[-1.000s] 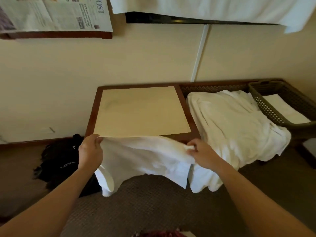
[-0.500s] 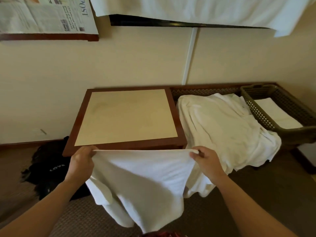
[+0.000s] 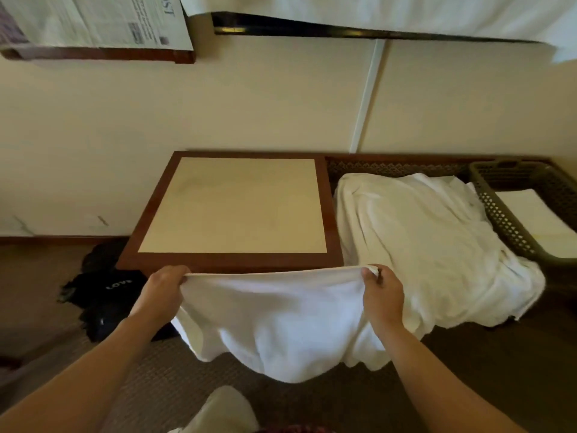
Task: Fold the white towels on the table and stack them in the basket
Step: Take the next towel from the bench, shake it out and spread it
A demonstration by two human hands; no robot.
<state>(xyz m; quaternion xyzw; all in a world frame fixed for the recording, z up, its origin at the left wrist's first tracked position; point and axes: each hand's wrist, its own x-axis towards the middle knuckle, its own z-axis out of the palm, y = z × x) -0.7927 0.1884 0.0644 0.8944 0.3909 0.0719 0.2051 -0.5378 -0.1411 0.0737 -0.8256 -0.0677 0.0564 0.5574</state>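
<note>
Left hand [image 3: 162,289] and right hand [image 3: 382,292] extended apart, fingers [image 3: 368,271] pinched.

Home or guest room: carpet floor [image 3: 468,370], wood-framed table [image 3: 237,264], laundry basket [image 3: 505,214], newspaper [image 3: 93,20] on shelf.

The basket [image 3: 505,214] at the right was cut off by the frame edge. The newspaper [image 3: 93,20] print at upper left was too blurred to read, its top cropped.

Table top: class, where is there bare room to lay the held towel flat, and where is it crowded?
Free: the table's beige panel, bordered by its brown frame. Crowded: the bench right of it, under the towel heap, and the basket, holding a folded towel.
</note>
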